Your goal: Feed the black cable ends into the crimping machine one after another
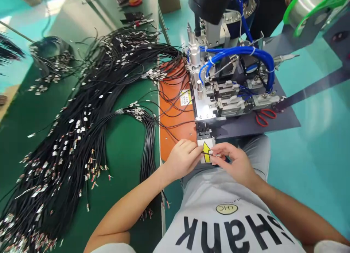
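A thin black cable (207,154) runs between my two hands, just over a white block marked with a yellow arrow (206,153). My left hand (182,157) is closed on the cable, and more of its length trails away to the left. At the cable's light-coloured end, the fingertips of my right hand (234,161) pinch it. Directly ahead of both hands stands a metal machine (203,107) with cylinders and blue hoses (240,53). The fine wires at the cable's end are too small to make out.
Large bundles of black cables (90,110) with white tags cover the green table (124,154) on my left. Several cables cross the orange plate (175,132). Red-handled scissors (265,117) lie right of the machine. A green-rimmed spool of wire (311,8) is at the upper right.
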{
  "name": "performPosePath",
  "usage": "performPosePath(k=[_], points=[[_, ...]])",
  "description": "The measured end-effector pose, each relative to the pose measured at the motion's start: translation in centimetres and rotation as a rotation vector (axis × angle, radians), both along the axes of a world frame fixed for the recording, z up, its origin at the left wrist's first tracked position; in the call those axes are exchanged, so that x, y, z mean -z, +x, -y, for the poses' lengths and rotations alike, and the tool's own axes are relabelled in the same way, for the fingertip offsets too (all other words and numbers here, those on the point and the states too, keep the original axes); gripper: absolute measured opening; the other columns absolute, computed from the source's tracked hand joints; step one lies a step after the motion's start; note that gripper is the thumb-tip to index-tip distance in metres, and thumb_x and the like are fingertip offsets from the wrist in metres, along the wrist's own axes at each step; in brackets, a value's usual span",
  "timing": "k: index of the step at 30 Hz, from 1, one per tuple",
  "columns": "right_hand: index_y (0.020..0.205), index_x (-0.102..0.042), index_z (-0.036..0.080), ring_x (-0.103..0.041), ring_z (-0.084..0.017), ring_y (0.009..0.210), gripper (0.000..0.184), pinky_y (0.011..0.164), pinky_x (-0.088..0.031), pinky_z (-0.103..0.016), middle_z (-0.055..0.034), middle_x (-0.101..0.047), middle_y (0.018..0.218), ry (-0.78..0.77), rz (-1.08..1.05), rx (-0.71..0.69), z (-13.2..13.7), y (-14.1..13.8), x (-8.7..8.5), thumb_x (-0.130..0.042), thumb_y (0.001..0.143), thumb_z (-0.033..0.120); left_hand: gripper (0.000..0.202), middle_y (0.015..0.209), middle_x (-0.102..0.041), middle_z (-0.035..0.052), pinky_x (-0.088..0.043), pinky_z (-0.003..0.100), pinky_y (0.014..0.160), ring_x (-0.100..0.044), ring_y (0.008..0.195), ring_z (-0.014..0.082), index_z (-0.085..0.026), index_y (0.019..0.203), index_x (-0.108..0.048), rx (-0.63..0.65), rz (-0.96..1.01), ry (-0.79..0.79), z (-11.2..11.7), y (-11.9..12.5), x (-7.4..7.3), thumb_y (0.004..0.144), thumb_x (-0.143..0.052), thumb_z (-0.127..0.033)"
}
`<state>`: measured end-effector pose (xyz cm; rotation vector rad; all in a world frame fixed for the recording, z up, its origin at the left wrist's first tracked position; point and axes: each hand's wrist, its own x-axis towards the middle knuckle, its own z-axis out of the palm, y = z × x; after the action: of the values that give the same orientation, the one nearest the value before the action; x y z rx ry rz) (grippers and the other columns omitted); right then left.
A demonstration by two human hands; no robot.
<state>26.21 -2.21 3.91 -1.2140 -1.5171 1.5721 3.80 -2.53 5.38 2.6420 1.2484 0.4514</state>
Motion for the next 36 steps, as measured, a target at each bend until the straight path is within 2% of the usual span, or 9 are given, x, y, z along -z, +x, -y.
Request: performPosePath(k=[5, 10, 13, 15, 18, 20, 23, 26, 36], points=[[0.101, -0.067, 0.028, -0.067, -0.019, 0.074, 0.018, 0.066, -0.047, -0.034, -0.0009, -0.073, 0.087, 0.015, -0.011, 0.039, -1.1, 0.3, 0.4, -0.074, 0.085, 0.032, 0.019, 0.09, -0.066, 0.0075, -0.043, 0.033, 0.072, -0.057, 0.081, 0.0192, -0.013, 0.112, -0.058, 0.031, 0.113, -0.118, -1.2, 1.7, -0.4, 0.098, -0.048, -0.023], [0.092, -0.071, 0.027, -0.067, -0.02, 0.083, 0.005, 0.074, -0.052, -0.036, -0.0028, -0.073, 0.091, 0.301, 0.115, 0.062, -1.8, 1.1, 0.0, -0.07, 0.088, 0.025, 0.02, 0.087, -0.068, 0.0073, -0.043, 0.031, 0.068, -0.059, 0.078, 0.0178, -0.014, 0.112, -0.06, 0.051, 0.134, -0.113, -2.0, 2.6, 0.0, 0.099, -0.045, -0.02], [0.088, -0.071, 0.025, -0.066, -0.019, 0.083, 0.008, 0.079, -0.052, -0.036, -0.0027, -0.072, 0.089, 0.397, 0.14, 0.063, -2.0, 1.2, 0.1, -0.065, 0.09, 0.02, 0.02, 0.09, -0.068, 0.008, -0.045, 0.031, 0.071, -0.061, 0.082, 0.0187, -0.015, 0.114, -0.058, 0.015, 0.186, -0.19, -2.1, 3.1, 0.2, 0.099, -0.046, -0.021], [0.084, -0.07, 0.024, -0.065, -0.018, 0.077, 0.009, 0.072, -0.05, -0.033, -0.0019, -0.071, 0.084, 0.332, 0.163, 0.053, -2.3, 1.3, 0.3, -0.065, 0.09, 0.02, 0.015, 0.088, -0.067, 0.0068, -0.047, 0.031, 0.072, -0.06, 0.081, 0.0179, -0.015, 0.107, -0.058, 0.0, 0.244, -0.25, -2.2, 3.4, 0.3, 0.099, -0.047, -0.022], [0.082, -0.068, 0.021, -0.063, -0.015, 0.067, 0.009, 0.061, -0.046, -0.029, -0.0001, -0.068, 0.075, 0.049, 0.073, 0.11, -3.1, 1.8, 0.6, -0.068, 0.089, 0.027, 0.013, 0.083, -0.066, 0.004, -0.047, 0.027, 0.07, -0.059, 0.075, 0.0147, -0.017, 0.101, -0.06, -0.035, 0.338, -0.34, -2.4, 3.4, 0.3, 0.099, -0.047, -0.02], [0.083, -0.067, 0.02, -0.063, -0.014, 0.064, 0.013, 0.062, -0.048, -0.027, 0.0006, -0.067, 0.072, -0.125, -0.05, 0.149, -3.8, 2.3, 0.8, -0.07, 0.088, 0.032, 0.012, 0.081, -0.066, 0.0019, -0.046, 0.024, 0.067, -0.057, 0.069, 0.0119, -0.017, 0.103, -0.061, -0.092, 0.408, -0.402, -2.4, 3.3, 0.2, 0.099, -0.05, -0.02], [0.083, -0.069, 0.019, -0.062, -0.012, 0.065, 0.015, 0.066, -0.05, -0.026, 0.0008, -0.067, 0.074, -0.261, -0.193, 0.09, -4.4, 2.5, 1.0, -0.073, 0.087, 0.033, 0.012, 0.078, -0.065, 0.0003, -0.044, 0.022, 0.064, -0.056, 0.065, 0.0096, -0.018, 0.103, -0.063, -0.17, 0.482, -0.455, -2.5, 3.0, 0.1, 0.098, -0.052, -0.021], [0.085, -0.071, 0.02, -0.06, -0.01, 0.063, 0.013, 0.064, -0.051, -0.024, 0.002, -0.066, 0.073, -0.316, -0.277, 0.037, -4.5, 2.0, 1.4, -0.077, 0.083, 0.031, 0.012, 0.078, -0.065, 0.0006, -0.044, 0.022, 0.064, -0.057, 0.066, 0.0098, -0.018, 0.102, -0.064, -0.206, 0.495, -0.464, -2.4, 3.1, -0.1, 0.098, -0.053, -0.022], [0.079, -0.072, 0.02, -0.06, -0.011, 0.057, 0.013, 0.056, -0.049, -0.025, 0.0013, -0.068, 0.072, -0.241, -0.289, 0.119, -3.7, 0.1, 2.2, -0.083, 0.076, 0.027, 0.009, 0.086, -0.068, 0.0002, -0.046, 0.021, 0.065, -0.06, 0.067, 0.0087, -0.02, 0.102, -0.062, -0.26, 0.562, -0.421, -2.0, 3.2, 0.7, 0.096, -0.056, -0.018]])
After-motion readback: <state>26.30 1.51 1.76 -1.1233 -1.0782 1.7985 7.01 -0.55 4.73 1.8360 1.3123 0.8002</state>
